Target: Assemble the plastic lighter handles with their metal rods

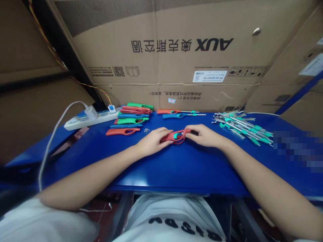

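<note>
A red long-necked lighter body [171,137] with a teal trigger lies between my hands, just over the blue table. My left hand [153,141] is closed round its handle end. At the other end, the fingers of my right hand [200,135] pinch the red nose piece; whether a metal tube is in it I cannot make out. Left of my hands are several red, green and blue handle shells [126,132]. A small heap of screws [146,130] lies by my left hand. Behind my hands rest an orange lighter [168,111] and a blue lighter [174,116], each with a metal tube.
A pile of metal tubes with teal parts [242,126] covers the table's right side. At the back left sits a white power strip [92,117] with a plugged-in white cable [54,134]. Cardboard [171,70] walls the table's far edge.
</note>
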`<state>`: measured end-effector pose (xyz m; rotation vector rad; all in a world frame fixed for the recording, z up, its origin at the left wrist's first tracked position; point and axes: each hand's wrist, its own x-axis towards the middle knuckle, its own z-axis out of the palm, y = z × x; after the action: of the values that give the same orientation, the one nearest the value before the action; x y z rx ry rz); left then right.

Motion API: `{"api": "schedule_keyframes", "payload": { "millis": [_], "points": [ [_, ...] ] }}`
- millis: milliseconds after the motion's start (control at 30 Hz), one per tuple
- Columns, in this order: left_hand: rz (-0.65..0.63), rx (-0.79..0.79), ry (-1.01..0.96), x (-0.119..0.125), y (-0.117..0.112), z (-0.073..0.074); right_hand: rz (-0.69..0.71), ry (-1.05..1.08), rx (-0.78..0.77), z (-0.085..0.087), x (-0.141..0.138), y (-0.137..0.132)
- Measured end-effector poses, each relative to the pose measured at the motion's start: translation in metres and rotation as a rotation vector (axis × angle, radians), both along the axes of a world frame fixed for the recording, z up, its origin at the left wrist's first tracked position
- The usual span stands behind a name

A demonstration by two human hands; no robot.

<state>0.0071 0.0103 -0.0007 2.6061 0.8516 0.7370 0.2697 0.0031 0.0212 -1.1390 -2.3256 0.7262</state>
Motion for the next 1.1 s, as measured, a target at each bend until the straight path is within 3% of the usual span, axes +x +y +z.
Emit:
{"api": "schedule_keyframes", "payload": {
  "millis": [267,433,600,800,867,967,1100],
  "points": [
    [0.026,-0.117,-0.168,0.003,-0.001,0.000,0.004,0.013,-0.009,-0.004,-0.004,0.001],
    [0.125,-0.251,-0.316,0.005,0.002,-0.002,-0.036,-0.195,0.072,-0.004,-0.002,0.002],
    [0.085,-0.453,-0.534,0.009,0.004,-0.002,-0.044,-0.326,0.130,0.001,-0.003,-0.001],
    [0.180,-0.455,-0.699,0.006,0.008,0.003,-0.049,-0.405,0.181,0.002,-0.001,-0.002],
    [0.237,-0.431,-0.673,0.002,0.011,0.005,-0.058,-0.420,0.195,0.001,0.001,-0.002],
    [0.290,-0.322,-0.444,-0.004,0.012,0.006,-0.094,-0.415,0.205,0.002,0.001,-0.003],
    [0.180,-0.104,-0.096,-0.006,0.010,0.006,-0.099,-0.364,0.227,0.006,0.000,-0.006]
  ]
}}
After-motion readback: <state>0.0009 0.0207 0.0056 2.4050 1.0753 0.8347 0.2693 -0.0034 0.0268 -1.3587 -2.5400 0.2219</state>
